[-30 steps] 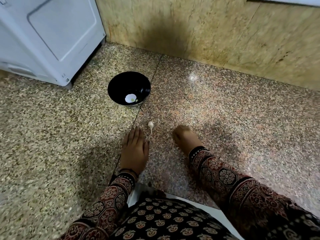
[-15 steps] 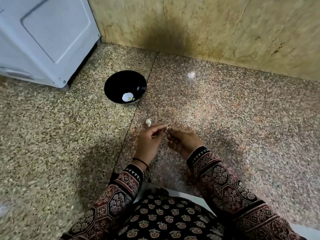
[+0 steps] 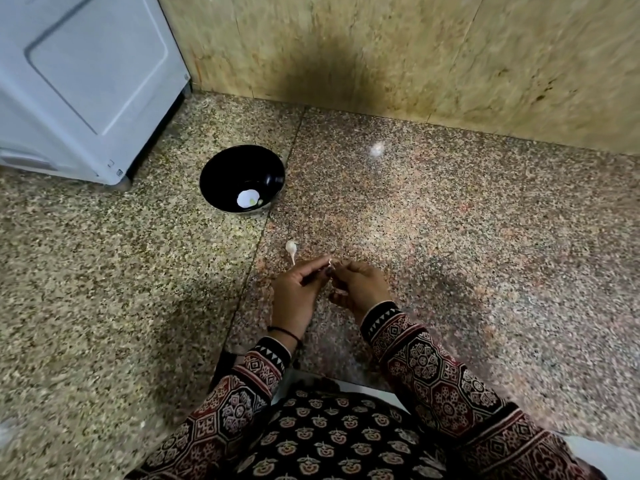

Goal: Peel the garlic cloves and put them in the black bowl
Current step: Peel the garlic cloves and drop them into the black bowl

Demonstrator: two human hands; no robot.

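Under me, the speckled stone floor (image 3: 450, 237) spreads across nearly the whole view, one dark seam running from the far wall down towards my knees. Up ahead is the yellowish stone wall (image 3: 450, 46), with a big dark smudge low on it. Off to my far left stands the white appliance (image 3: 79, 81), its rounded corner foot on the floor. Down at the bottom, my patterned lap (image 3: 329, 445) and both patterned sleeves reach in. On to the black bowl (image 3: 221, 174): it sits upright on the floor, just left of the seam, near the appliance's corner and well apart from my hands. There's a pale round patch at its bottom with a small greenish bit beside it, and I can't tell what either one is. Now the hands, meeting over the floor right in front of me. My left hand (image 3: 294, 292) has its fingers curled in, and my right hand (image 3: 360, 289) is curled the same way. Their fingertips come together on a garlic clove (image 3: 330, 262), and only a sliver of white shows between them, so both are pinching it. The second clove (image 3: 291, 247) lies on the floor just beyond my left fingertips, between hands and bowl, in its skin, thin tail pointing back at me, touching nothing else. Smallest of all, a thin black thread (image 3: 284, 332) rings my left wrist above the cuff
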